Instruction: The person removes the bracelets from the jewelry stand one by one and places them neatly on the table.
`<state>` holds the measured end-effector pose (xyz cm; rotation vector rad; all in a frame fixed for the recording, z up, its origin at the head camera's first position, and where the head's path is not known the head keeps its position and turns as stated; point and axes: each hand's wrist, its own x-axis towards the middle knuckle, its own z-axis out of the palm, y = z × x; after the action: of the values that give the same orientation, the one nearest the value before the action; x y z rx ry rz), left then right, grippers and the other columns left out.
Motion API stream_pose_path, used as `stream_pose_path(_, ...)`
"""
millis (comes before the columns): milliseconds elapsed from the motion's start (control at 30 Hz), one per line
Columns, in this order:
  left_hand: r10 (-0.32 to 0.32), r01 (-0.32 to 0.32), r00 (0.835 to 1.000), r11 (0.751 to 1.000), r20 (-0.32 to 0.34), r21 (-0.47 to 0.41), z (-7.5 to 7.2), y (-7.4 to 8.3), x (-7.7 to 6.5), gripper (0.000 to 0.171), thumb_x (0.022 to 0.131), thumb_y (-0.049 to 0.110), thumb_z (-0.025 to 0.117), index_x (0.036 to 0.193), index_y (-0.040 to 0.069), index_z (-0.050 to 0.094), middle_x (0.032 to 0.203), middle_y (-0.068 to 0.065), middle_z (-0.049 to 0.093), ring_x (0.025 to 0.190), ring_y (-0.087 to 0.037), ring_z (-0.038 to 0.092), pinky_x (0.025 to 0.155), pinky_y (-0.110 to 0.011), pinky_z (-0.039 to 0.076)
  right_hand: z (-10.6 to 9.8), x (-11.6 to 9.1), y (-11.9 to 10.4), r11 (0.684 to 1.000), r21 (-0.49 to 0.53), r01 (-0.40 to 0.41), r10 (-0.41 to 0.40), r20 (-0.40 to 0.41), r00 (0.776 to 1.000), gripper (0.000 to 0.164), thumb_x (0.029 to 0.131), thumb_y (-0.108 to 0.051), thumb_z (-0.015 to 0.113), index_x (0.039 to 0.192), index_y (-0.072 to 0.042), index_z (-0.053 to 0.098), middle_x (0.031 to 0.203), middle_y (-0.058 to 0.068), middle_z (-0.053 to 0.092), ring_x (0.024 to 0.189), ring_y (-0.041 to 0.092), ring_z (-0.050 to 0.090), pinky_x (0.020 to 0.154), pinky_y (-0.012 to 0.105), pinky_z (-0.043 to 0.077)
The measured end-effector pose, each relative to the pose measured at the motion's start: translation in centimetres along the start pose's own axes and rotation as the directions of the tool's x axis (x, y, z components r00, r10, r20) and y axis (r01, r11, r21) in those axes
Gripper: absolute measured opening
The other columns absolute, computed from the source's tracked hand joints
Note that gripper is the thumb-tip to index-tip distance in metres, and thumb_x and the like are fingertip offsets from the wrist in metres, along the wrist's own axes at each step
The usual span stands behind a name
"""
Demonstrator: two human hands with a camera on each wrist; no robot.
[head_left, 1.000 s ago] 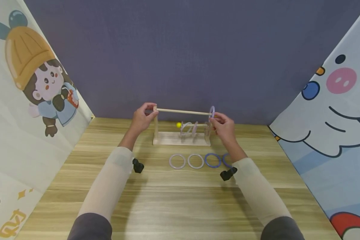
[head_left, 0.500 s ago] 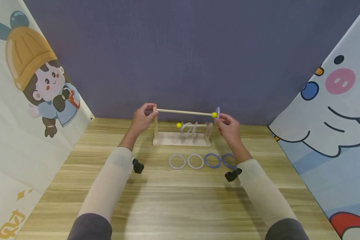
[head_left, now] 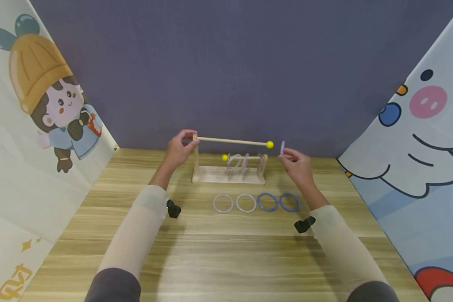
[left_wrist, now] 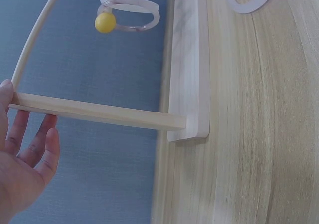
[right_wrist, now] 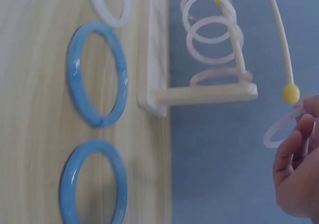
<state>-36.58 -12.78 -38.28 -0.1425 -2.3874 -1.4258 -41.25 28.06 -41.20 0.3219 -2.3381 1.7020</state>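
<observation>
Right grip moved rightward, pinching lilac ring.

The raised ring is pale lilac, the stand pale beige, its end balls yellow. Two flat rings are blue, two more rings whitish. Tan grain streaks the tabletop.

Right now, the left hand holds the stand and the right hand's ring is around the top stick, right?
No, the ring in the right hand is off the top stick, as the head view shows; the left hand does hold the stand.
</observation>
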Motion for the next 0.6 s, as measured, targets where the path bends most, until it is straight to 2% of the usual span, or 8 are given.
stream_pose_path(167,-0.004,0.004,1.000,1.000,0.002,0.010,0.0,0.0,0.0,0.041,0.100,0.034,0.067,0.135,0.014,0.061,0.128,-0.014,0.066,0.108,-0.036,0.070,0.082,-0.046,0.060,-1.2,-0.5,1.1,0.994,-0.107,0.038,-0.038,0.007,0.999,0.033,0.090,-0.011,0.078,0.119,0.002,0.072,0.085,-0.014,0.075,0.064,-0.004,0.060,0.053,0.013,0.049)
stream_pose_path(267,-0.011,0.010,1.000,1.000,0.007,0.020,0.0,0.0,0.0,0.043,0.100,0.035,0.067,0.136,0.013,0.060,0.129,-0.013,0.065,0.109,-0.035,0.070,0.083,-0.048,0.060,-1.8,-0.8,1.6,0.987,-0.145,0.067,-0.065,0.012,0.998,0.031,0.089,-0.009,0.078,0.116,0.003,0.073,0.082,-0.016,0.074,0.062,-0.004,0.058,0.049,0.014,0.048)
stream_pose_path(367,-0.012,0.012,1.000,1.000,0.008,0.022,0.0,0.0,0.0,0.043,0.100,0.035,0.067,0.136,0.014,0.060,0.129,-0.013,0.065,0.110,-0.035,0.070,0.083,-0.048,0.060,-2.3,-1.1,2.0,0.979,-0.187,0.082,-0.077,0.034,0.996,0.030,0.089,-0.009,0.078,0.116,0.003,0.073,0.085,-0.005,0.078,0.062,-0.003,0.057,0.048,0.014,0.047)
stream_pose_path(500,-0.007,0.007,1.000,1.000,0.002,0.017,0.0,0.0,0.0,0.040,0.100,0.034,0.067,0.135,0.015,0.061,0.128,-0.013,0.066,0.109,-0.035,0.070,0.082,-0.045,0.060,-3.0,-1.4,2.7,0.942,-0.300,0.151,-0.128,0.093,0.987,0.029,0.089,-0.008,0.078,0.116,0.002,0.074,0.094,0.017,0.078,0.066,-0.007,0.057,0.056,0.012,0.047)
stream_pose_path(600,-0.002,0.002,1.000,1.000,-0.001,0.011,0.0,0.1,0.0,0.040,0.100,0.032,0.068,0.135,0.013,0.061,0.127,-0.014,0.066,0.108,-0.035,0.071,0.080,-0.041,0.060,-3.5,-1.5,3.2,0.906,-0.365,0.215,-0.177,0.135,0.975,0.028,0.087,-0.006,0.079,0.114,0.002,0.075,0.093,0.022,0.077,0.069,-0.007,0.058,0.061,0.011,0.046)
